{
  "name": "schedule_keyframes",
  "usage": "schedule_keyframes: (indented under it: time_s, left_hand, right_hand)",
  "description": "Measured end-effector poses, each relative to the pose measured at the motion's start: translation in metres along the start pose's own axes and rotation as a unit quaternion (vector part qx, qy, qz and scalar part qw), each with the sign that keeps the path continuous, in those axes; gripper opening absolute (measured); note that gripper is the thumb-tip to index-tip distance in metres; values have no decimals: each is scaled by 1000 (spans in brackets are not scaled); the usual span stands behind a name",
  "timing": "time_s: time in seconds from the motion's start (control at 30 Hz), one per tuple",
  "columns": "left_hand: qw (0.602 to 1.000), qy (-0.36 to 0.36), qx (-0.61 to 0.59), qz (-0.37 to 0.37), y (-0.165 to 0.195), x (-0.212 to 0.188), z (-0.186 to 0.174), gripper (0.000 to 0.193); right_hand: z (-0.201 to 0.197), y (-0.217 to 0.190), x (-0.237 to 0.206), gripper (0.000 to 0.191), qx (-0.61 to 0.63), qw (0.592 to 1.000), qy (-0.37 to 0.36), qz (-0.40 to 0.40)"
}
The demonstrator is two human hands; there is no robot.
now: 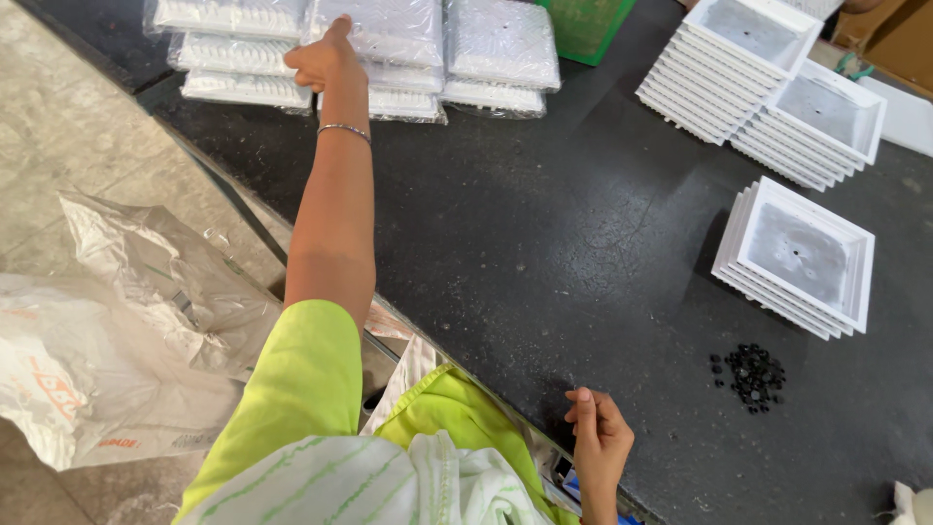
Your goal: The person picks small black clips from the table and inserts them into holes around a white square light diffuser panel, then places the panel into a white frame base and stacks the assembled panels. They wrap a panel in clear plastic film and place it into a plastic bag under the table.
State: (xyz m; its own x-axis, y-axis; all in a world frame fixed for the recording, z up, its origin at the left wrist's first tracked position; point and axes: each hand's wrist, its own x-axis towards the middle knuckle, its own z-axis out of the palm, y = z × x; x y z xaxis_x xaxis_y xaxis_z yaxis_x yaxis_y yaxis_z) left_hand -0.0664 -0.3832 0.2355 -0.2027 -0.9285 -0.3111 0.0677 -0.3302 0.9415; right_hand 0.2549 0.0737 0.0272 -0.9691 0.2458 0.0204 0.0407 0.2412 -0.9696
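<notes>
Closest to me is my own lime-green sleeve with its pale striped cloth, and just beyond it my right hand (598, 442) rests at the near edge of the dark speckled stone worktop (544, 243). Its fingers are loosely curled and it grips nothing that I can see.

To the right of that hand, a little farther in, sits a small heap of black round plastic pieces (750, 374), loose on the stone and untouched. Beyond the heap stands a stack of white square plastic frames with grey centres (797, 255). Two more stacks of the same white frames (768, 78) stand at the far right, none of them wrapped as far as I can see.

Off the left edge of the worktop, low on the tiled floor, lies a crumpled whitish plastic sack (117, 331).

My left arm stretches far across the bench, a thin metal bangle on the wrist. My left hand (326, 58) lies on the far-left pile of clear-wrapped white plastic packs (389, 58), fingers bent over a pack's edge; whether it has truly closed on one I cannot tell. A green box (583, 24) stands just behind that pile.

I judge the work as only starting for this piece: the wrapped pack lies in its pile at the far left, not brought near, and the black pieces wait unused beside the bare frames.
</notes>
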Motion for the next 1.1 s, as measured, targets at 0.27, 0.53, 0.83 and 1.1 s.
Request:
schedule_keyframes:
  time_s: [0.27,0.53,0.83,1.1]
  left_hand:
    - [977,-64,-175,105,-13,1,24,99]
    - [957,-174,-230,41,-29,11,14,92]
    - [877,-381,-292,-5,-82,10,-75,54]
    - [800,-533,-262,-85,-158,-58,-123,45]
  right_hand:
    - [-1,-4,0,24,14,1000,-4,-8]
    - [-5,-67,0,79,-48,991,-62,-112]
    - [-58,-212,41,111,-125,886,-5,-445]
    - [-77,-259,52,68,-120,848,134,-499]
